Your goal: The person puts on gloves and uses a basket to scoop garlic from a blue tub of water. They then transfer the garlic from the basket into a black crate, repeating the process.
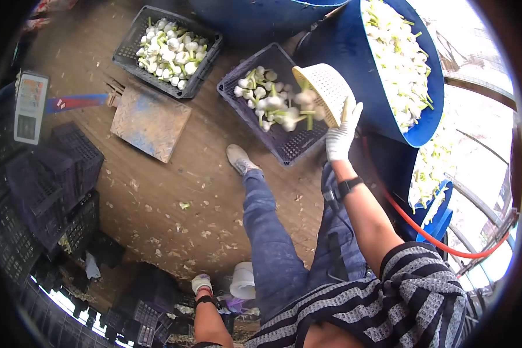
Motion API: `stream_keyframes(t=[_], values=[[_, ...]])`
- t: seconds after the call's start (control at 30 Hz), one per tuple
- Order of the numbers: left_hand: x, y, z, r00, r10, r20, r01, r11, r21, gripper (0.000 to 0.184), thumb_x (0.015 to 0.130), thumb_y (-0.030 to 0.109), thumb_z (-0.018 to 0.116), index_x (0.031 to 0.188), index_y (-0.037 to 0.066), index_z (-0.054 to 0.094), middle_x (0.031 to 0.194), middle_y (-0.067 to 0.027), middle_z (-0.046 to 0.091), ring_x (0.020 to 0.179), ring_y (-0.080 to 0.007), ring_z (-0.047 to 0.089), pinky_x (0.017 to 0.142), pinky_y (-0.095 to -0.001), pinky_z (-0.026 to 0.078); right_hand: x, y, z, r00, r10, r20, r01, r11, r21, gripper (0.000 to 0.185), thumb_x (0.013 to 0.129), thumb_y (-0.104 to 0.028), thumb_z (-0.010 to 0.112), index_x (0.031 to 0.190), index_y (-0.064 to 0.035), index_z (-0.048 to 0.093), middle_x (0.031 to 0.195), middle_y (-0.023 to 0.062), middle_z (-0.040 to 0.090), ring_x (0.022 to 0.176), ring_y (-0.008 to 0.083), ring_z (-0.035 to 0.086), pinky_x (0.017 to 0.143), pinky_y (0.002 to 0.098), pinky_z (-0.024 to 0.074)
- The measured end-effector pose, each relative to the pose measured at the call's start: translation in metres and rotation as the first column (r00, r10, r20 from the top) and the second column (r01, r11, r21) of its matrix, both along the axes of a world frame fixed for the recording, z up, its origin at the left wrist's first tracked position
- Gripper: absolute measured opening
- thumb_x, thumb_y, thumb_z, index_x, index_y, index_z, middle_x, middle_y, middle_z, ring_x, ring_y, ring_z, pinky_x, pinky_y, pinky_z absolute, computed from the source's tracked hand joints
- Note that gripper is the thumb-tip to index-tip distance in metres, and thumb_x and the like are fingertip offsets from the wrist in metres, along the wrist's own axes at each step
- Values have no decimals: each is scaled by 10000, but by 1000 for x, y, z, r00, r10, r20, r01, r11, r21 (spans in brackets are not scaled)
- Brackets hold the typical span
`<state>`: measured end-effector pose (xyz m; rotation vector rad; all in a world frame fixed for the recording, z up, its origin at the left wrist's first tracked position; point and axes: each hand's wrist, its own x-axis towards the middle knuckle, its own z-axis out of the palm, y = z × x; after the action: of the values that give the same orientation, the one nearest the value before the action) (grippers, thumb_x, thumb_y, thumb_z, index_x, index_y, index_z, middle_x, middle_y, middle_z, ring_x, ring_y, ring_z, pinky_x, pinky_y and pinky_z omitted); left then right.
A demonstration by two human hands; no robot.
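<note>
My right hand (343, 134), in a white glove, grips the rim of a cream plastic basket (329, 87) with a perforated wall. The basket is tipped over a dark plastic crate (284, 155), and garlic bulbs (307, 104), blurred by motion, tumble from its mouth. More garlic bulbs with green stems (264, 93) lie inside that crate. Low in the view, my gloved left hand (202, 283) hangs beside a white bucket (243, 281); its fingers are too small and indistinct to read.
Another crate (122, 61) full of garlic stands beyond a floor scale (151, 123) with its display (31, 108). Blue barrels (342, 69) of garlic line the right, near a red hose (429, 236). Dark crates (52, 168) are stacked left. Scraps litter the floor (174, 191).
</note>
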<state>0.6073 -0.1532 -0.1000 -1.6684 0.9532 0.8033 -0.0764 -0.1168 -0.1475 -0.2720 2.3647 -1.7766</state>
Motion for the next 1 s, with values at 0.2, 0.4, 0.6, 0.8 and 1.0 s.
stream_keyframes(t=[0.2,0.4,0.6,0.8,1.0], values=[[-126,-32,12,968,84,-237,-159,933,-322,721,801,294,704,1405,20,424,1350,-239,520,1252,-329,509,1027,-363,394,-5,2,64,960,150,-235,-30,895,445,711,842,134,500,1491,-76,297,1575,181,162,1441,301,213,1176,375,160],[-365,-98,-8,706,-59,-706,-306,873,-379,572,961,360,539,1424,53,401,1437,-181,447,1293,-287,455,1064,-360,356,-78,70,247,973,-185,137,192,981,-38,321,998,-125,494,1303,-30,518,1179,68,618,1003,161,601,840,283,515],[-687,-74,-7,102,-19,-995,-421,905,-61,608,994,321,517,1495,95,255,1465,-159,402,1315,-219,424,1070,-334,350,-227,257,134,946,-315,-74,322,890,324,203,918,-73,539,1090,15,602,998,101,637,881,211,609,721,311,524],[-872,-25,6,35,145,-989,-691,718,81,487,973,259,541,1389,41,415,1281,-151,564,1108,-263,551,929,-371,447,-286,146,77,911,410,-34,244,-473,846,307,934,-272,462,939,-79,701,885,93,681,927,270,614,866,370,458],[-884,-24,5,593,-278,-756,-416,698,-583,426,982,188,451,1371,16,438,1313,-193,551,1136,-352,574,923,-400,474,-379,222,-111,981,100,168,-183,173,968,642,850,-14,484,1461,-103,309,818,98,653,708,221,600,623,340,490]])
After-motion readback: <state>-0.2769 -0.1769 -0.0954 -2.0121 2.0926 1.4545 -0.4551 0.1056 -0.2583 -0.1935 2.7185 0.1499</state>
